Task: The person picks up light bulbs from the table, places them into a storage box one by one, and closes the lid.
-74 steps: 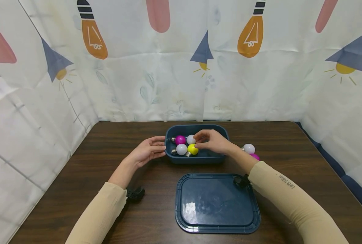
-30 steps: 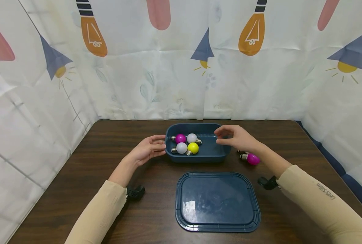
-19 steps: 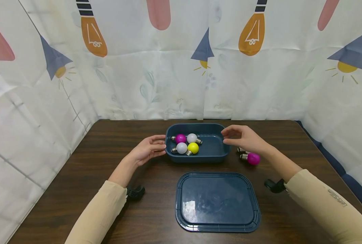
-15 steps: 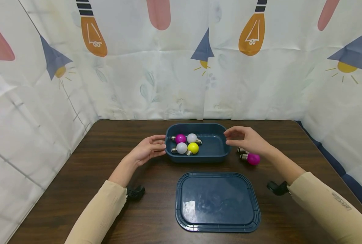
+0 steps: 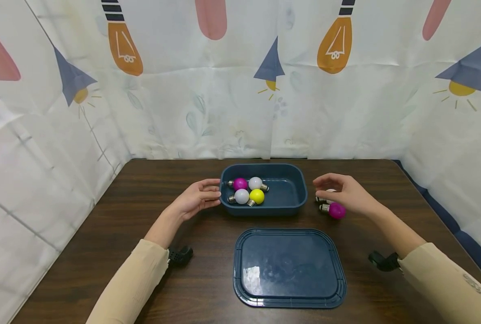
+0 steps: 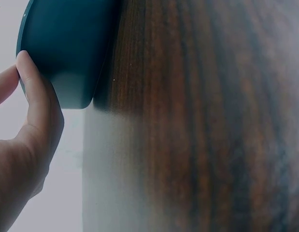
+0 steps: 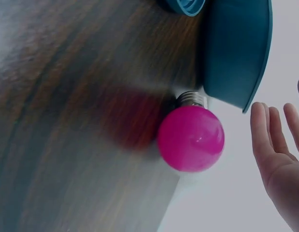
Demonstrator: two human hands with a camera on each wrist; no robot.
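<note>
My left hand (image 5: 200, 197) touches the left side of a dark blue box (image 5: 265, 210) with its fingers fairly straight. In the left wrist view its fingertips lie at the box's rim. Inside the box are a magenta light bulb (image 5: 240, 183), two white light bulbs (image 5: 242, 196) and a yellow light bulb (image 5: 257, 195). My right hand (image 5: 343, 191) hovers right of the box, fingers loosely bent and holding nothing. Beneath it a white light bulb (image 5: 330, 191) is partly hidden. A second magenta light bulb (image 7: 191, 139) lies on the table just nearer to me.
A dark blue lid (image 5: 289, 270) lies flat on the wooden table (image 5: 200, 288) in front of the box. The right part of the box's floor is bare. A printed white curtain (image 5: 240, 112) hangs behind the table and along both sides.
The right hand let go of a white light bulb inside the box, then moved right, past the rim, to above the bulbs on the table. The left hand has stayed at the box.
</note>
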